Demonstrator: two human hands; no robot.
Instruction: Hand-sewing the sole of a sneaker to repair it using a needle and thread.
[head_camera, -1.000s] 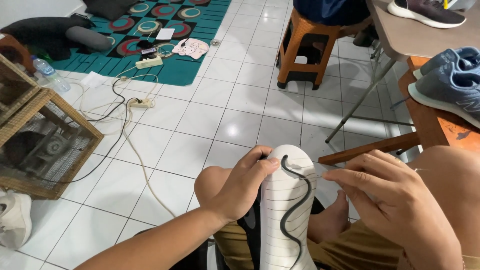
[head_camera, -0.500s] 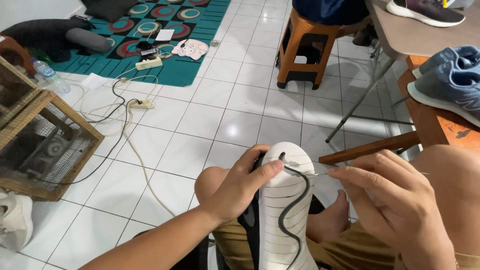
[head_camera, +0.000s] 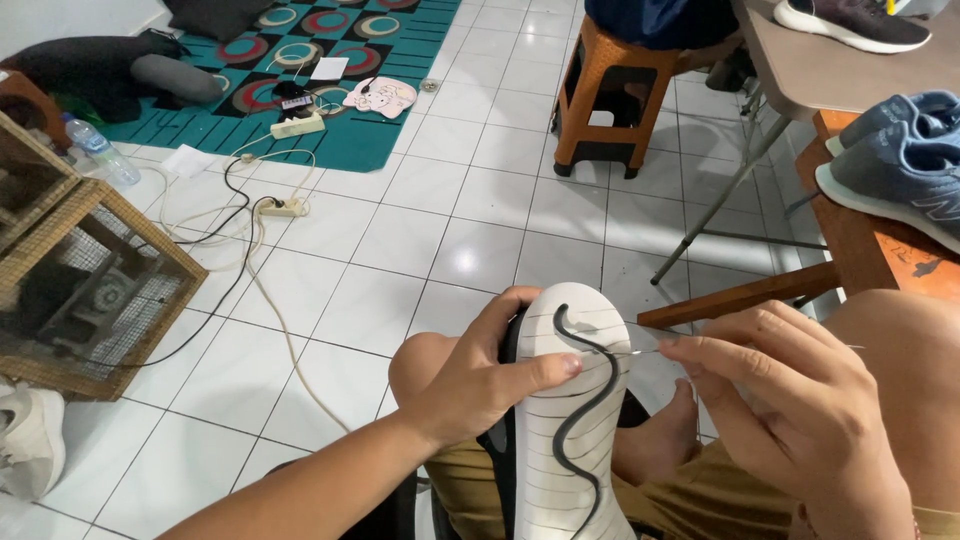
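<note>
Left hand (head_camera: 480, 385) remains clamped around the upturned white ribbed shoe sole with black wavy stripe (head_camera: 575, 410) on the lap, while right hand (head_camera: 800, 420), fingertips pinched, has apparently drawn a thin thread (head_camera: 645, 350) outward, suggesting stitching continues.

Open tiled floor (head_camera: 400, 240) lies ahead of the shoe (head_camera: 575, 420), free to reach over. To the left a wicker cage (head_camera: 90, 290) and trailing cables (head_camera: 250, 250) block the way. To the right a wooden bar (head_camera: 740, 298), a table (head_camera: 850, 80) and its metal leg (head_camera: 720, 200) crowd close. An orange stool (head_camera: 620, 90) stands farther ahead.
</note>
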